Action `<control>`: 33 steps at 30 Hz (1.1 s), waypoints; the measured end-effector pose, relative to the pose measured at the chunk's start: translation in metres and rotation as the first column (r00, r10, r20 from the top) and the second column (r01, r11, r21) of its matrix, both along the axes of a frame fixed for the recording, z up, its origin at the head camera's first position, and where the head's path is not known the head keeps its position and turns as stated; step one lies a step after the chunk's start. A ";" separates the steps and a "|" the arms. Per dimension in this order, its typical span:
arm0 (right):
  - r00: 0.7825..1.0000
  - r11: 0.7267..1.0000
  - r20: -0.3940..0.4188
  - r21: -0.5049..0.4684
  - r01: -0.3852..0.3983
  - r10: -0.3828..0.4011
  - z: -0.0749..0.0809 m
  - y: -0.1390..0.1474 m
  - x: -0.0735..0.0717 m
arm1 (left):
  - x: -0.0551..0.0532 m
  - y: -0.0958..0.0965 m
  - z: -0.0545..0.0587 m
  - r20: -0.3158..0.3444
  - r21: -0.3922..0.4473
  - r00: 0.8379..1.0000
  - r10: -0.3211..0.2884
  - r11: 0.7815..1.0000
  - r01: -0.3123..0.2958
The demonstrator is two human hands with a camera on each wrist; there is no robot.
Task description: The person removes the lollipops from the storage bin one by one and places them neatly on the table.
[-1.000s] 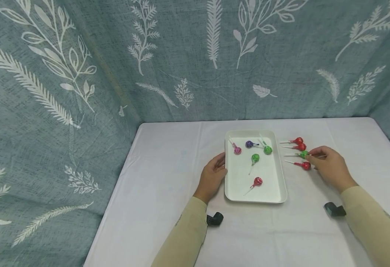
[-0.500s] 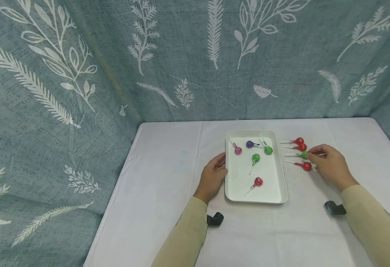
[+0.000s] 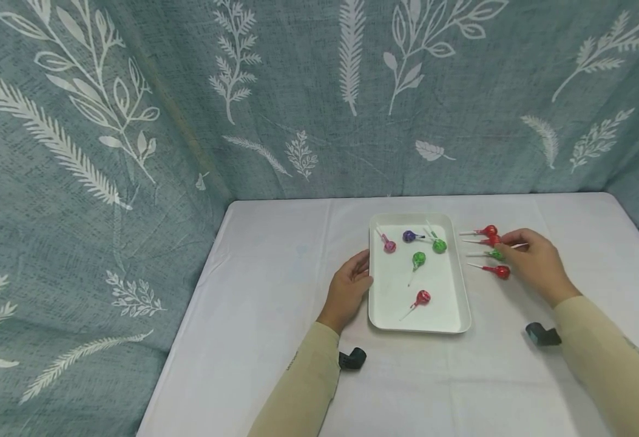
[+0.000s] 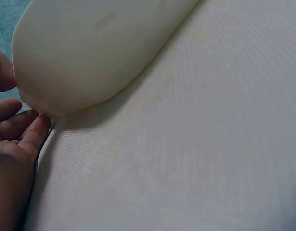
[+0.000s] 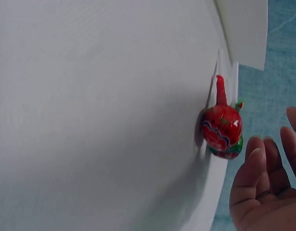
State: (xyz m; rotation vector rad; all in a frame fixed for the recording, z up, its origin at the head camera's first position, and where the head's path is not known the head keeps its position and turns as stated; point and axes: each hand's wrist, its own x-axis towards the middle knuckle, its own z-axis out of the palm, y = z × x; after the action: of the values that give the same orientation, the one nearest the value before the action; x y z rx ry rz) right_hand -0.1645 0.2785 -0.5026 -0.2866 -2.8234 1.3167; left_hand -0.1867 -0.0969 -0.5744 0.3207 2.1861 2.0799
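My left hand (image 3: 346, 291) holds the left edge of a white tray (image 3: 392, 312); in the left wrist view the thumb and fingers (image 4: 36, 132) meet the tray's wall (image 4: 90, 57). To the right of the tray, several lollipops lie in a column with sticks pointing left: a red lollipop (image 3: 488, 230) at the back, a second red lollipop (image 3: 491, 241), a green lollipop (image 3: 497, 255) and a nearer red lollipop (image 3: 502, 272). My right hand (image 3: 537, 264) has its fingertips at the second red head, partly covering the green one. The right wrist view shows its fingers loosely bent and apart.
Inside the tray lie a pink lollipop (image 3: 389, 246), a dark blue lollipop (image 3: 409, 236), two green ones and a red lollipop (image 3: 423, 297). White cloth covers the table (image 3: 264, 273). A leaf-patterned teal curtain (image 3: 308, 97) stands behind and along the sides.
My right hand has left the green lollipop and moved slightly back to the second red one. The left hand and the tray stay where they were.
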 end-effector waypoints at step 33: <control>0.995 0.995 -0.042 -0.041 -0.096 0.094 0.017 -0.065 -0.014 | 0.003 -0.005 0.002 0.005 -0.010 1.000 -0.013 1.000 0.013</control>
State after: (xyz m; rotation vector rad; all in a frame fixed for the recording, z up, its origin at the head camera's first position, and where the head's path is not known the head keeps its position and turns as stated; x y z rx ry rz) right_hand -0.1786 0.2137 -0.4852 -0.1266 -2.8109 1.3862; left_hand -0.1838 -0.1015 -0.5721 0.3283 2.1846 2.0606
